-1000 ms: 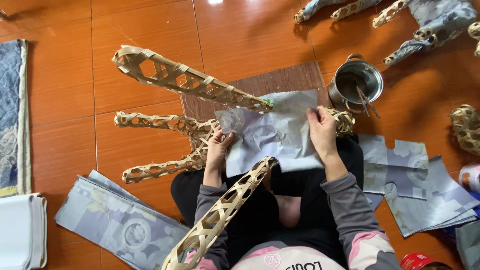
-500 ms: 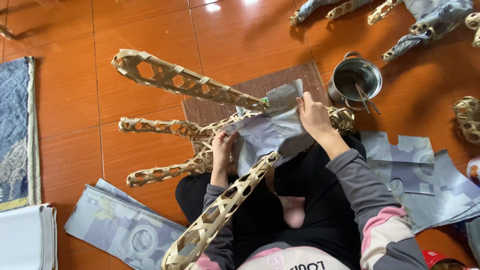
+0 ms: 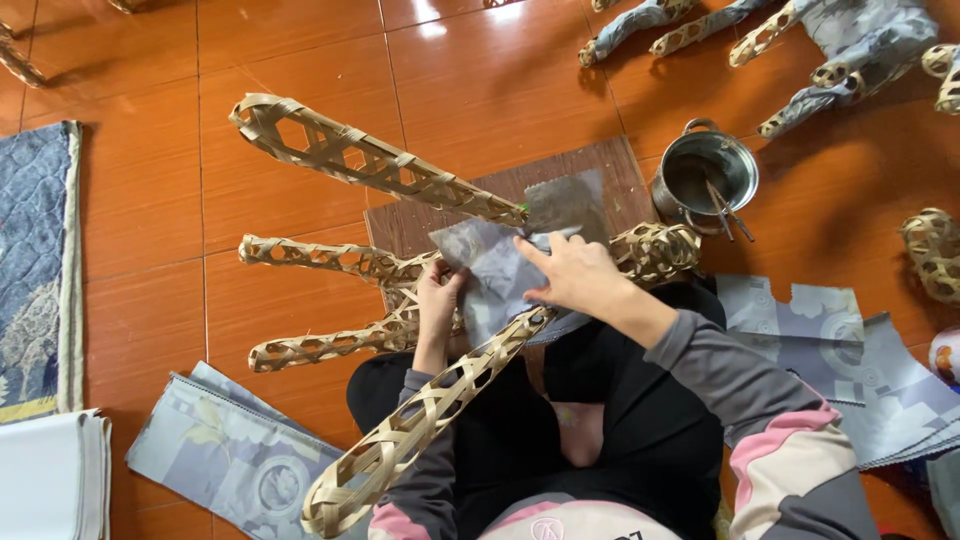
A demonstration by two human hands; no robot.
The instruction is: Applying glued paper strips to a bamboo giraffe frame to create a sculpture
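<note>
A: Hands? Where's the paper?

B: Grey paper sheet [image 3: 497, 272] lies over the middle of the woven bamboo frame [image 3: 400, 290], on the person's lap. Right hand [image 3: 572, 275] lies flat on it, fingers spread, pressing, not gripping. Left hand [image 3: 438, 300] is curled around the frame's joint at the sheet's left edge.

A: Doing it well?

B: Probably smooth outward from the frame's middle so no wrinkles stay, left hand steadying the frame.

A: Containers?

B: Metal pot [image 3: 705, 178] on the floor, right of the frame, near its round end. Dark inside, thin sticks [image 3: 725, 205] leaning over the rim. Can't tell the contents.
</note>
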